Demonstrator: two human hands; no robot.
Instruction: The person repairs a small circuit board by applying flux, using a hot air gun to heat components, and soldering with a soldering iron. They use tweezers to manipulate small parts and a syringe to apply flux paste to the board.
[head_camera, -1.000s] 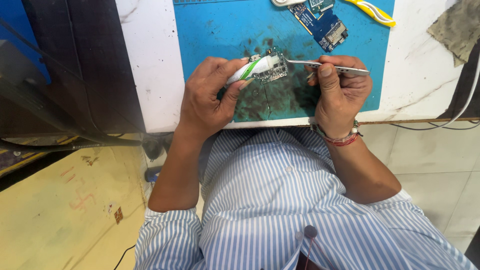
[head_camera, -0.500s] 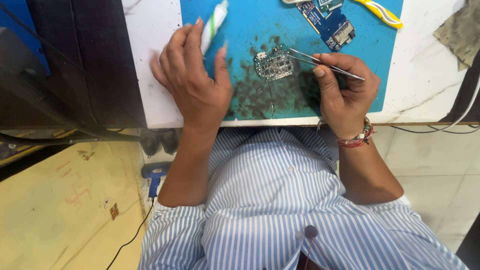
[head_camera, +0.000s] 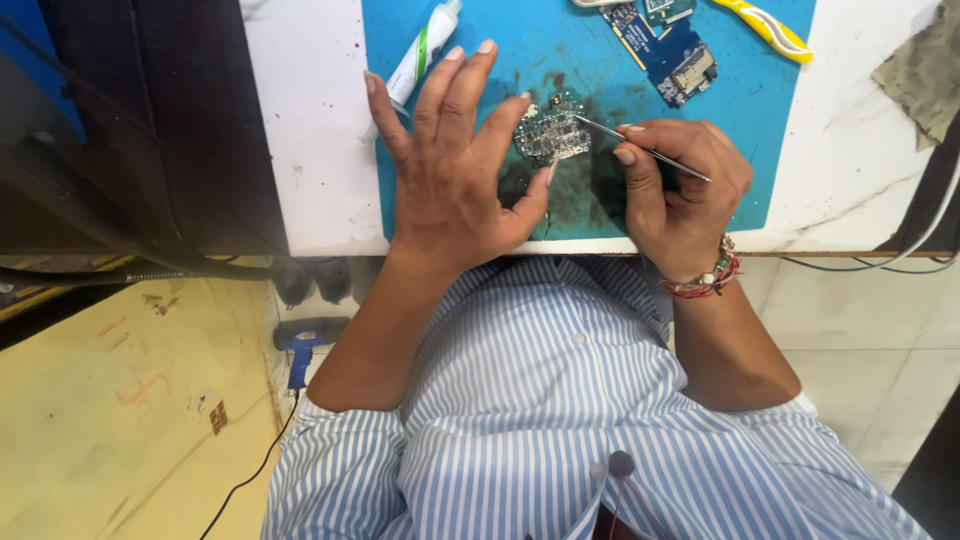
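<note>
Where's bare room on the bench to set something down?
Free: the white bench strip left of the blue mat, beside the white-green tube; also white surface right of the mat, below the grey rag. Crowded: mat centre, where the left hand and the right hand with tweezers flank the small circuit board; the top edge holds a blue board and a yellow tool.

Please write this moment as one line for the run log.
left hand: open, fingers spread, beside small circuit board | right hand: holds tweezers, tip at board | surface: blue mat

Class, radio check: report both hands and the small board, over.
Left hand open, fingers spread, beside small circuit board. Right hand grips tweezers, tip at board. Tube lies clear.
</note>
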